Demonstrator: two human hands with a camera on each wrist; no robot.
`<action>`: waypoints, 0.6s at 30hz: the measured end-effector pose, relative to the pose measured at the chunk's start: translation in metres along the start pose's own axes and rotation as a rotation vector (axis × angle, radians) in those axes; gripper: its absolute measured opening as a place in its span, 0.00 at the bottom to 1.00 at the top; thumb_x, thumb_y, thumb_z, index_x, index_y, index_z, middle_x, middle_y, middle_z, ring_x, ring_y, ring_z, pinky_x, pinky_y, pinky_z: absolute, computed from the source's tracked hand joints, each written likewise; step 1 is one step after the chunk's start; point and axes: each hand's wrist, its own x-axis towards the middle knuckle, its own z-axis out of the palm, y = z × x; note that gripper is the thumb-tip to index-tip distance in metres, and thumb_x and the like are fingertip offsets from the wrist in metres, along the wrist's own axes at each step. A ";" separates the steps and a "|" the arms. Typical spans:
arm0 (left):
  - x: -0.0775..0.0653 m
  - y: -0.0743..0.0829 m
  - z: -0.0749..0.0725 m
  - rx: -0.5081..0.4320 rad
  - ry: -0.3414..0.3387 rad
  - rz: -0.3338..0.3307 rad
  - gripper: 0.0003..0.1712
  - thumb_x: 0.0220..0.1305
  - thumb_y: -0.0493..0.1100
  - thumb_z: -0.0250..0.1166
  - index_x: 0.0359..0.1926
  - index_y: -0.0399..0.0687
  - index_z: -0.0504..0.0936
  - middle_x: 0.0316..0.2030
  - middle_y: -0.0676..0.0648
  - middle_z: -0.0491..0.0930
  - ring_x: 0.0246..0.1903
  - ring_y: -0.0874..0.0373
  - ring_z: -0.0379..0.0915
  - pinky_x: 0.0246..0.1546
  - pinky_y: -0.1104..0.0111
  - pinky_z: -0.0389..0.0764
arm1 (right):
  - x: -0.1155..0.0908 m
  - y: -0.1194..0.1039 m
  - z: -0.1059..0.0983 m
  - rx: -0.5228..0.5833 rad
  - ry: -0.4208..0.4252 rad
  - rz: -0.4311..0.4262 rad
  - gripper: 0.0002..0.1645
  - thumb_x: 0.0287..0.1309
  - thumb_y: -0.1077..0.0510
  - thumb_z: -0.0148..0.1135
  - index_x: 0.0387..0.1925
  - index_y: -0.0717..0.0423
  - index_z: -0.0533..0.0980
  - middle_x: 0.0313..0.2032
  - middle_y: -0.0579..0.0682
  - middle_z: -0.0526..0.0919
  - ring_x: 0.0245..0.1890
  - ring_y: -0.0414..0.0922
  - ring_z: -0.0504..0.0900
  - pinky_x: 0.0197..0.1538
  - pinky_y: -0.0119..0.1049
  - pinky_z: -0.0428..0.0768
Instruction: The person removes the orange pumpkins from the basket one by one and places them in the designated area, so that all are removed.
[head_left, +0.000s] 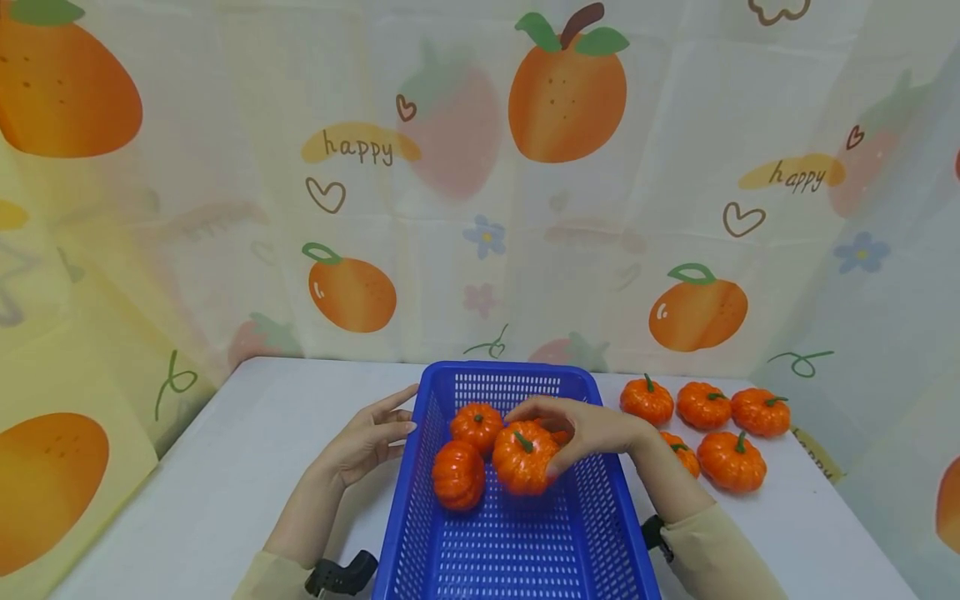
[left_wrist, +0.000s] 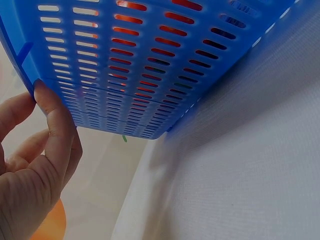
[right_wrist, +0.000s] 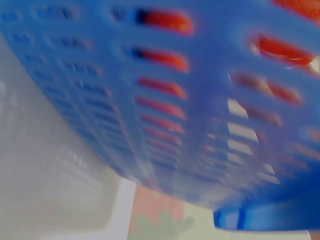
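A blue perforated plastic basket (head_left: 517, 554) stands on the white table. Over its inside, my right hand (head_left: 581, 429) grips a small orange pumpkin (head_left: 517, 467) with a green stem, thumb on the near side. Two pumpkins lie in the basket to the left of it, one upright (head_left: 478, 427) and one on its side (head_left: 458, 477). Part of another orange pumpkin (head_left: 561, 437) shows behind the held one. At the basket's left rim is my left hand (head_left: 367, 442), its fingers loosely extended; in the left wrist view a fingertip touches the rim. The right wrist view shows only the basket's slotted wall (right_wrist: 200, 120), not the hand.
Several more pumpkins (head_left: 732, 462) stand on the table right of the basket, one partly hidden by the right forearm. A fruit-printed curtain (head_left: 465, 233) hangs behind the white table (head_left: 225, 483). Each wrist wears a black camera mount (head_left: 341, 575).
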 end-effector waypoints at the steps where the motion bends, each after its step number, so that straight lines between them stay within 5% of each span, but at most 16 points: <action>1: 0.000 0.000 0.000 0.001 0.000 0.001 0.42 0.68 0.38 0.60 0.78 0.51 0.51 0.39 0.56 0.78 0.39 0.64 0.80 0.46 0.70 0.85 | -0.002 0.000 -0.002 0.004 0.012 -0.011 0.42 0.52 0.56 0.72 0.67 0.54 0.64 0.66 0.55 0.70 0.64 0.51 0.72 0.63 0.44 0.78; 18: 0.000 -0.001 0.000 0.001 -0.005 0.006 0.42 0.68 0.38 0.60 0.78 0.51 0.51 0.40 0.55 0.79 0.40 0.63 0.81 0.46 0.69 0.85 | -0.077 -0.005 -0.030 -0.016 0.283 -0.071 0.43 0.54 0.63 0.66 0.71 0.59 0.60 0.68 0.49 0.69 0.67 0.34 0.69 0.63 0.33 0.77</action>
